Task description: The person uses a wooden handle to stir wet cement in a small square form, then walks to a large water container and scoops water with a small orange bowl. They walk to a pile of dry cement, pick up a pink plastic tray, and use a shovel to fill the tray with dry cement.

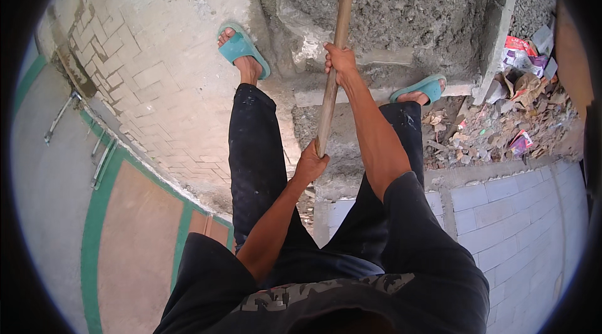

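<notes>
A long wooden handle [334, 96] runs from between my legs up to the top edge of the picture, its far end blurred in grey wet mortar [414, 8]. My left hand [312, 161] is closed round the lower end of the handle. Higher up, my right hand [339, 58] grips it with fingers wrapped around. The mortar lies in a shallow bed with a concrete rim [492, 52]. My feet, in teal sandals [241, 49], stand apart on either side of the handle.
Pale paving [144, 102] covers the left, with a green-bordered surface [125, 221] beyond it. Rubble and litter [520, 102] lie right of the bed, near gravel [530, 14]. Light blue-grey blocks [508, 227] fill the lower right.
</notes>
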Action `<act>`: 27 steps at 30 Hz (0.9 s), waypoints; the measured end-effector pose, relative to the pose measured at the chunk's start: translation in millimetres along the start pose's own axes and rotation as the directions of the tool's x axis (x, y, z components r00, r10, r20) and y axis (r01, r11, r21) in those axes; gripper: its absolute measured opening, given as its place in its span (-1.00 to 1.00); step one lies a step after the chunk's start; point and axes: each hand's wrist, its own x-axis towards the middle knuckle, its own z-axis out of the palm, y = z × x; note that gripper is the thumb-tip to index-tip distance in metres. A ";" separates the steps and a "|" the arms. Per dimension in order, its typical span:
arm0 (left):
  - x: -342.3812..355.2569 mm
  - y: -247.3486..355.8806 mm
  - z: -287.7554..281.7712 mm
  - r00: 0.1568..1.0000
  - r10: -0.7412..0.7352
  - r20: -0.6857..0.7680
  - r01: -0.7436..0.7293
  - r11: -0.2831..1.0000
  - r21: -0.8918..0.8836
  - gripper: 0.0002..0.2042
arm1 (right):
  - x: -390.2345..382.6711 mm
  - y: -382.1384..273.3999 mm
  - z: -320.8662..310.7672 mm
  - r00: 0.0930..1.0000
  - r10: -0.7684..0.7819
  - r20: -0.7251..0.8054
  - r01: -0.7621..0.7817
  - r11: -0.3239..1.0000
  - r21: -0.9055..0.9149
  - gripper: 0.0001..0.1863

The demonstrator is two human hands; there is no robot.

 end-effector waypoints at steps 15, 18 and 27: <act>50.0 83.5 -42.0 0.979 0.173 -0.104 -0.180 0.982 -0.054 -0.68 | -50.2 -134.7 75.1 0.907 -0.418 -0.060 0.409 0.905 -0.119 -0.76; 99.0 122.1 -77.3 0.963 0.220 -0.153 -0.221 0.975 0.006 -0.74 | 7.5 -178.8 121.7 0.897 -0.442 0.021 0.441 0.886 -0.144 -0.78; 28.1 89.5 -36.8 0.969 -0.235 0.081 0.241 0.802 -0.546 -0.81 | 27.7 -61.8 122.4 0.996 -0.085 -0.018 0.060 0.822 -0.566 -0.81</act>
